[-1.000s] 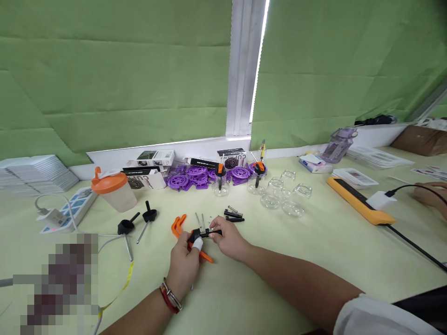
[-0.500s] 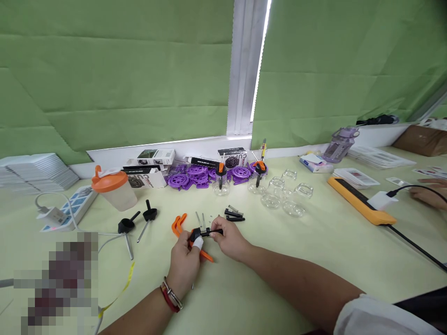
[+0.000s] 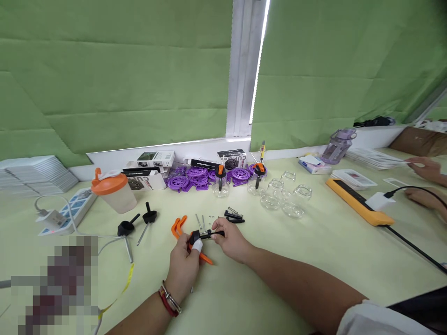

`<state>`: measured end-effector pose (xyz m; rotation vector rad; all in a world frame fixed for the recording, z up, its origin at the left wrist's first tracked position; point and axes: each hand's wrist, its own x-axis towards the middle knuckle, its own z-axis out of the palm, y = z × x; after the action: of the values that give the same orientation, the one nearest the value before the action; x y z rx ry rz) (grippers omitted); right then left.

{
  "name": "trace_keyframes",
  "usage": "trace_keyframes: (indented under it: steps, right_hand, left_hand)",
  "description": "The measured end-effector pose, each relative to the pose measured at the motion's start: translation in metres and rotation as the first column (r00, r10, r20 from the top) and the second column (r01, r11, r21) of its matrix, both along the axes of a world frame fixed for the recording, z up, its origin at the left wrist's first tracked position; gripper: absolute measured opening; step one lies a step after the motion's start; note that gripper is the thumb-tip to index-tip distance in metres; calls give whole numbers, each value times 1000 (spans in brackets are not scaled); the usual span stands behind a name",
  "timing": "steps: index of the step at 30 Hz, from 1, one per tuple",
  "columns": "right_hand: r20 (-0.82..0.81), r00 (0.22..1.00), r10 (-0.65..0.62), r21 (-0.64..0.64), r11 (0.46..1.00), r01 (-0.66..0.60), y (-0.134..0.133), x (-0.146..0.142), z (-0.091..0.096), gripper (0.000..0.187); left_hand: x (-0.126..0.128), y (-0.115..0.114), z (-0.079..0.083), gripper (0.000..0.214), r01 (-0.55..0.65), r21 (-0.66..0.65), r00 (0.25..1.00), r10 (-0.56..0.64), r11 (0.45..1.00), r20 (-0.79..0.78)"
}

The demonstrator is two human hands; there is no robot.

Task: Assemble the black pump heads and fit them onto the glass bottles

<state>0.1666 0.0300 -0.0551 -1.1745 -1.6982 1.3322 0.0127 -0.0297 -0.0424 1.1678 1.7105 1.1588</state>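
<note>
My left hand (image 3: 184,263), its thumb wrapped in white, is closed around a black plastic stopper-like part (image 3: 194,237). The thumb and fingers of my right hand (image 3: 228,239) pinch a thin black piece (image 3: 218,232) that meets the stopper's right side. A short metal rod shows between the two. Orange handle pieces (image 3: 179,225) lie by my left hand, one partly hidden under it. Just beyond my hands are metal pins (image 3: 200,221), black strips (image 3: 234,217) and a spring (image 3: 234,210). Two more black stoppers with metal rods, one of them this nearer stopper (image 3: 126,227), lie to the left.
Purple plastic parts (image 3: 197,177) and printed boxes (image 3: 148,179) line the back. Glass bottles (image 3: 272,197) stand right of centre, two fitted with orange-and-black tops (image 3: 220,172). An orange-lidded jug (image 3: 115,190) and power strip (image 3: 75,209) are left. Another person's hands (image 3: 428,195) handle cards at right.
My hands keep nearly the same hold on the black parts. At the far right, another person's second hand has come into view, holding a card. The view has shifted slightly.
</note>
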Motion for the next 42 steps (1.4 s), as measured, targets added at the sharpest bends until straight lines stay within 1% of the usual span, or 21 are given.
trace_keyframes:
  steps: [4, 6, 7, 8, 9, 12, 14, 17, 19, 21, 23, 26, 28, 29, 31, 32, 33, 34, 36, 39, 42]
  right_hand:
    - [-37, 999, 25, -39, 999, -26, -3, 8, 6, 9]
    - [-51, 998, 36, -49, 998, -38, -5, 14, 9, 7]
    - [-58, 997, 42, -51, 998, -45, -5, 17, 10, 7]
    - [-62, 997, 49, -53, 997, -52, -6, 20, 11, 7]
    - [-62, 997, 56, -56, 997, -60, -6, 23, 11, 8]
    - [-11, 999, 53, -67, 996, -54, -7, 33, 13, 9]
    - [59, 998, 0, -58, 998, 4, -7, 41, 14, 9]
    - [151, 980, -132, 1, 991, 133, -7, 55, 16, 10]
    - [177, 969, -170, 17, 985, 170, -7, 63, 17, 13]
    - [187, 969, -159, 12, 987, 160, -6, 68, 17, 16]
    - [202, 970, -137, 12, 990, 137, -5, 70, 17, 16]
    - [222, 968, -114, 28, 993, 111, -4, 71, 17, 15]
    - [230, 968, -101, 47, 995, 93, -4, 70, 16, 14]
    - [233, 968, -97, 65, 994, 84, -4, 70, 16, 14]
    - [237, 967, -97, 106, 992, 73, -3, 69, 16, 14]
    - [236, 967, -99, 124, 990, 71, -3, 68, 16, 14]
    - [233, 967, -101, 135, 988, 71, -3, 68, 16, 14]
    - [230, 968, -101, 140, 988, 70, -3, 68, 16, 14]
    - [223, 970, -96, 139, 988, 66, -3, 68, 16, 14]
    - [211, 974, -80, 129, 990, 54, -3, 69, 16, 13]
    - [214, 975, -67, 141, 989, 38, -2, 72, 17, 11]
  left_hand:
    - [-7, 1, 12, 21, 44, -79, 993, -35, 996, 117]
    - [-10, 2, 22, 28, 99, -103, 989, -86, 990, 122]
    - [-12, 2, 27, 36, 126, -115, 989, -115, 985, 91]
    - [-13, 2, 31, 43, 177, -119, 984, -174, 977, 40]
    - [-14, 1, 34, 45, 231, -123, 971, -236, 965, -25]
    - [-16, 0, 39, 31, 351, -147, 898, -377, 925, -227]
    - [-17, 0, 39, 24, 374, -163, 849, -408, 913, -335]
    - [-19, 0, 39, 23, 377, -189, 776, -421, 907, -469]
    - [-22, 0, 41, 24, 382, -229, 712, -444, 895, -544]
    - [-24, 0, 44, 29, 366, -267, 643, -450, 891, -619]
    - [-23, -1, 48, 36, 335, -272, 566, -423, 902, -708]
    - [-15, -4, 57, 35, 289, -201, 452, -319, 936, -833]
    - [-5, -3, 61, 29, 317, -142, 398, -267, 938, -878]
    - [1, -2, 63, 26, 374, -128, 367, -273, 919, -889]
    - [15, 5, 63, 19, 523, -127, 282, -312, 843, -907]
    - [22, 10, 62, 15, 576, -145, 238, -334, 804, -912]
    - [29, 15, 61, 13, 602, -165, 206, -352, 781, -913]
    - [35, 21, 59, 13, 622, -187, 181, -372, 760, -910]
    - [46, 31, 56, 17, 629, -226, 150, -401, 744, -904]
    - [56, 42, 52, 18, 619, -259, 140, -429, 742, -892]
    - [56, 46, 50, 23, 614, -259, 139, -425, 745, -895]
